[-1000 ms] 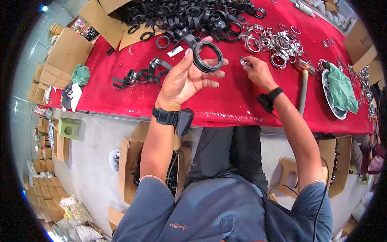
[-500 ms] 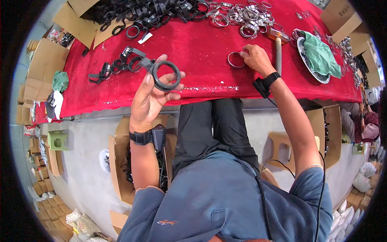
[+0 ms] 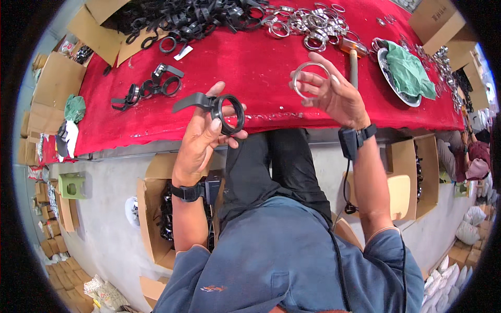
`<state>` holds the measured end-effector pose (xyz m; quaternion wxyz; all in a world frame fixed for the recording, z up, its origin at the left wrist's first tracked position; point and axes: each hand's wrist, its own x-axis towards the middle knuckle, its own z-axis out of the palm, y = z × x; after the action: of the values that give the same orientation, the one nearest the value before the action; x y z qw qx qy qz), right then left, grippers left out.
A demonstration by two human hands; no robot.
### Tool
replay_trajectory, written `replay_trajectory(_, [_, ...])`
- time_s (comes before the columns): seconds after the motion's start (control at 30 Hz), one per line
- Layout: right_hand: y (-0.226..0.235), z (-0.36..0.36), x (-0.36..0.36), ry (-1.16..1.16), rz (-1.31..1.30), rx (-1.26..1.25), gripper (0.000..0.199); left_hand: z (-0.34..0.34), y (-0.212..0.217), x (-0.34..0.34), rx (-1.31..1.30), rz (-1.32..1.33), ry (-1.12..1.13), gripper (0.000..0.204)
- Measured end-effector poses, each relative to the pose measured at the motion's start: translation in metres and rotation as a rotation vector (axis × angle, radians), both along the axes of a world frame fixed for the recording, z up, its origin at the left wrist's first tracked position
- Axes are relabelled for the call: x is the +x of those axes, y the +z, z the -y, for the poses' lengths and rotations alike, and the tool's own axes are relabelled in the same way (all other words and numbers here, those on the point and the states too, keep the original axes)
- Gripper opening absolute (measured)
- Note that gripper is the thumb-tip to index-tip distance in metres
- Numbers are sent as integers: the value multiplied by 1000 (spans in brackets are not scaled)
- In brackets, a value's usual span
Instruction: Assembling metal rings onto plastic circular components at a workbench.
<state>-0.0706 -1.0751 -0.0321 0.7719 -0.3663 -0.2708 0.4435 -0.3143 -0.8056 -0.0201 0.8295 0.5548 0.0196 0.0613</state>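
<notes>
The left hand point(image 3: 201, 135), loosely curled, holds a round black plastic-looking ring point(image 3: 216, 109) with a flat tab (it hides some fingers from me), while the right hand point(image 3: 342, 99), half open, grips a thin silver metal ring point(image 3: 295, 79), both by the red cloth point(image 3: 209, 60).

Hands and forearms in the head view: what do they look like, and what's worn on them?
The left hand and right hand are ungloved. Each wrist wears a black strap with a dark, boxy device; a thin black cable hangs from the right device. The blue-grey sleeves are short, with a thin, pale orange edge.
</notes>
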Motion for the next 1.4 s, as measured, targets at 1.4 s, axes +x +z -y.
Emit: replay_trajectory(1.4, [-23, 38, -79, -174, -511, 135, 53, 61, -23, 37, -198, -62, -148, 70])
